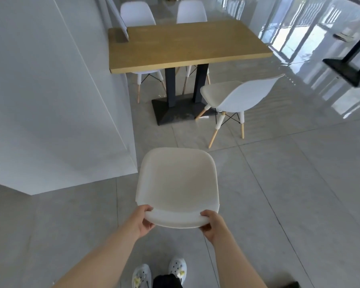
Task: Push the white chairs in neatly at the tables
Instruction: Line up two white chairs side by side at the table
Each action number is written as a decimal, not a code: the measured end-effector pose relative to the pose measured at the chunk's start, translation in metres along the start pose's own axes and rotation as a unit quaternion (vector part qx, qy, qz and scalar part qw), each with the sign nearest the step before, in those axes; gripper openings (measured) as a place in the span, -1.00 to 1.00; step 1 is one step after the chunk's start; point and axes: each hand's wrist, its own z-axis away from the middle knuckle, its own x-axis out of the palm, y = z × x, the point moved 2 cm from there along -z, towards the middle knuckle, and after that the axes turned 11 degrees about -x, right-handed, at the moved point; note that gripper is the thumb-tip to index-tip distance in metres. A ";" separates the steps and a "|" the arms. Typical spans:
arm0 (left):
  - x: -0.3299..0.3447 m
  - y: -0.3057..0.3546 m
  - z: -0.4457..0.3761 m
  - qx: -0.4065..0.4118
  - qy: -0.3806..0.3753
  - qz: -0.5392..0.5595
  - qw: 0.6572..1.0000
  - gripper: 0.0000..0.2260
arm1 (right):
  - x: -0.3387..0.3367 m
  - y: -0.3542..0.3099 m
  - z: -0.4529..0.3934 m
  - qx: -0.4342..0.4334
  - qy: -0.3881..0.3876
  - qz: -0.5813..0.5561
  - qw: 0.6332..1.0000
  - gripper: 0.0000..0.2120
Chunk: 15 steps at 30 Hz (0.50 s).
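Note:
A white chair (177, 179) stands right in front of me, seat facing away toward the wooden table (185, 44). My left hand (142, 221) grips the left end of its backrest top, and my right hand (211, 224) grips the right end. The chair is well short of the table, with bare floor between them. A second white chair (235, 94) stands angled at the table's near right corner, pulled out from it. Two more white chairs (136, 13) (191, 11) sit tucked in on the table's far side.
A white wall block (56, 100) juts out on the left, its corner close to the held chair. The table's black pedestal base (175, 111) sits on the grey tiled floor. Another table's black base (349, 69) is at the far right. My shoes (160, 273) show below.

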 end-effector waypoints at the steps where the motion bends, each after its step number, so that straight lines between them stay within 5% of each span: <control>1: 0.002 0.002 0.000 0.000 0.004 0.005 1.000 -0.89 | 0.001 -0.001 -0.002 -0.003 0.002 0.002 1.000 -0.70; 15: 0.047 0.030 0.015 0.057 -0.025 0.069 0.996 -0.81 | 0.014 -0.054 -0.012 -0.039 -0.027 -0.017 0.999 -0.72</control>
